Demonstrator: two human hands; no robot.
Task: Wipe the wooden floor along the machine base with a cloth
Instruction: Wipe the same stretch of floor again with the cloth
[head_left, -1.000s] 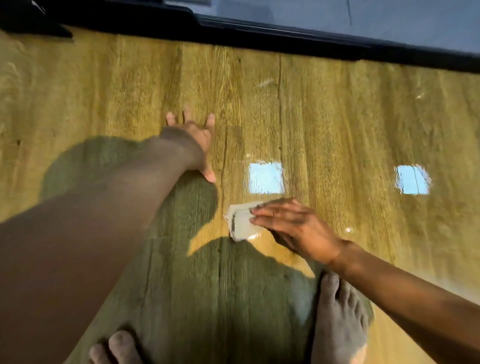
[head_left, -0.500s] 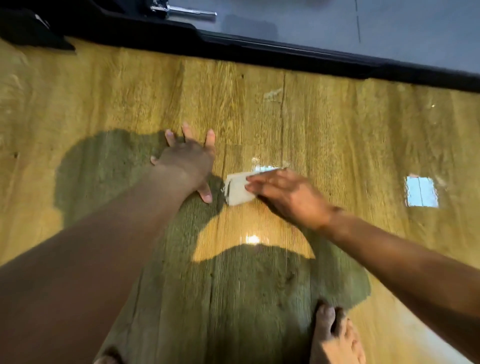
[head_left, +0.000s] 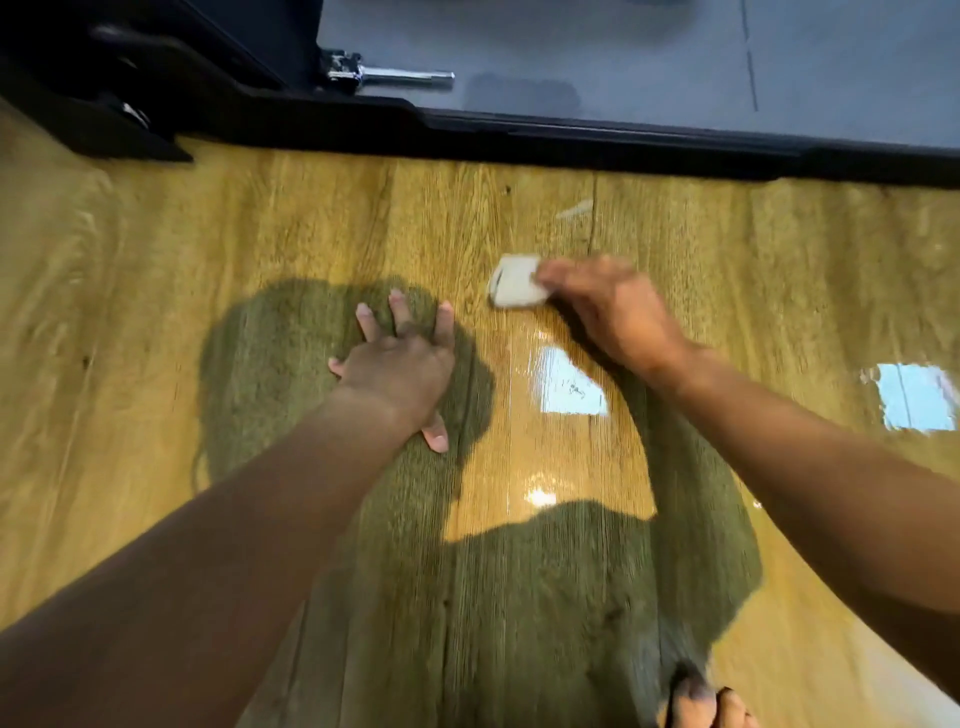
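Observation:
A small folded white cloth (head_left: 514, 283) lies flat on the glossy wooden floor (head_left: 260, 234), a short way in front of the black machine base (head_left: 571, 137). My right hand (head_left: 618, 312) presses down on the cloth's right side with flat fingers; it is blurred by motion. My left hand (head_left: 402, 364) rests on the floor to the left of the cloth, fingers spread and palm down, holding nothing. A pale smear (head_left: 574, 208) marks the floor between the cloth and the base.
A black bracket of the machine (head_left: 119, 135) juts onto the floor at the top left. A metal bolt (head_left: 395, 75) sticks out above the base on a grey panel. My bare toes (head_left: 706, 704) show at the bottom edge. Bright window reflections lie on the floor at right.
My right hand has pushed the cloth forward, away from my feet and toward the machine base. My left hand has stayed planted on the floor.

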